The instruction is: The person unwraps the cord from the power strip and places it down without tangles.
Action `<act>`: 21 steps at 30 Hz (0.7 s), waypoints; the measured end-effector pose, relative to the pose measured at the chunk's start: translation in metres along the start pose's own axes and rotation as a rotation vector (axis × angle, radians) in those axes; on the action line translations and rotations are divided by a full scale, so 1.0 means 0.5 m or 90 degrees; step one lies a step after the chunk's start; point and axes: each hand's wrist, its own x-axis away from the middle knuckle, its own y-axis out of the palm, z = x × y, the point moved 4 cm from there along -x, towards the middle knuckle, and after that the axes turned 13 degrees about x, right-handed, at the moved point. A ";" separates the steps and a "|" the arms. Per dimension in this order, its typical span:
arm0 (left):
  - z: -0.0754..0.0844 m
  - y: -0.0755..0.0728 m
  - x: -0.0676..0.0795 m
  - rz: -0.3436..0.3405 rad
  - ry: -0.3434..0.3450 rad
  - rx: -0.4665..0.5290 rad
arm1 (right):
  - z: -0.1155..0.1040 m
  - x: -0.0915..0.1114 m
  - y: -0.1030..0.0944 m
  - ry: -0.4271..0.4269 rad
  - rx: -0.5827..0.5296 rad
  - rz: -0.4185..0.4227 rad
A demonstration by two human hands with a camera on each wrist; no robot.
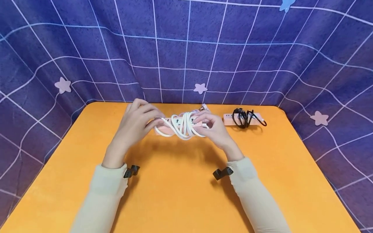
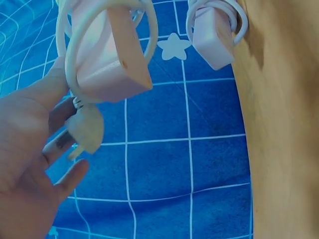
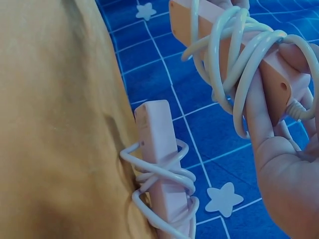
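A pink power strip (image 1: 179, 122), wound with its own white cord (image 1: 185, 127), is held between both hands above the table. My left hand (image 1: 137, 118) grips the strip's left end, fingertips at the cord. Beside those fingers, in the left wrist view, a white plug (image 2: 87, 128) hangs from the cord. My right hand (image 1: 214, 129) grips the other end; the right wrist view has its thumb and fingers around the strip (image 3: 279, 82) and cord loops. Behind, partly hidden in the head view, lies a second pink power strip (image 3: 162, 129) with a white cord.
A third pink power strip (image 1: 228, 120) with a black cord (image 1: 246, 118) bundled over it lies at the back right. The orange table (image 1: 180, 194) ends at a blue gridded curtain (image 1: 175, 51) with star shapes.
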 end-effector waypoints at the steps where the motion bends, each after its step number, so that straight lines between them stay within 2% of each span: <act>1: 0.001 -0.001 -0.002 0.007 0.006 -0.006 | 0.001 0.001 -0.002 0.003 -0.002 0.007; 10: 0.023 -0.001 -0.005 0.064 0.044 -0.012 | 0.003 0.006 -0.006 0.004 -0.035 0.014; 15: 0.037 -0.008 -0.010 0.085 0.064 -0.019 | -0.002 0.004 -0.013 0.000 -0.033 0.046; 21: 0.056 -0.012 -0.014 0.082 0.085 -0.024 | -0.005 0.001 -0.024 0.002 -0.028 0.084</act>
